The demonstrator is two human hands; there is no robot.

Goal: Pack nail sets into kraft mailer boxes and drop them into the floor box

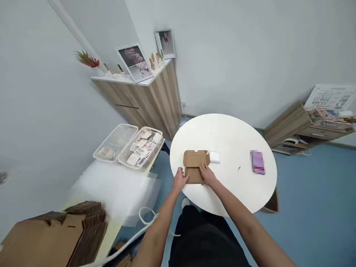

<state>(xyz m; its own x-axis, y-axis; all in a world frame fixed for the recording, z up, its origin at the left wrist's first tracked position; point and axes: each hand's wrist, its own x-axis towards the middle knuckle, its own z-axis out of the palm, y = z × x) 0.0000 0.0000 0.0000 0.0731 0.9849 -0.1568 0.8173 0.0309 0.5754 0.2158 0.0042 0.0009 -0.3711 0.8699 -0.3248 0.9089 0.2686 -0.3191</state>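
A small brown cardboard box [194, 175] lies on the round white table [228, 133], its lid flap folded up and back at the far side. My left hand [180, 180] holds the box's left side, thumb toward the inside and fingers curled along the outer wall. On the opposite side, my right hand [207, 175] grips the right wall near the lid's fold, with its fingertips on the cardboard. Just beyond that hand, touching or close to the lid, sits a small white square packet [214, 157].
A purple item [258, 162], blurred out, rests on the table's right. At left, a side table carries white plastic baskets [140, 148] of cards, white sheets [111, 183] and stacked flat cardboard [89, 230]. A white cable [130, 239] crosses near my left arm. A wooden cabinet [139, 100] stands behind.
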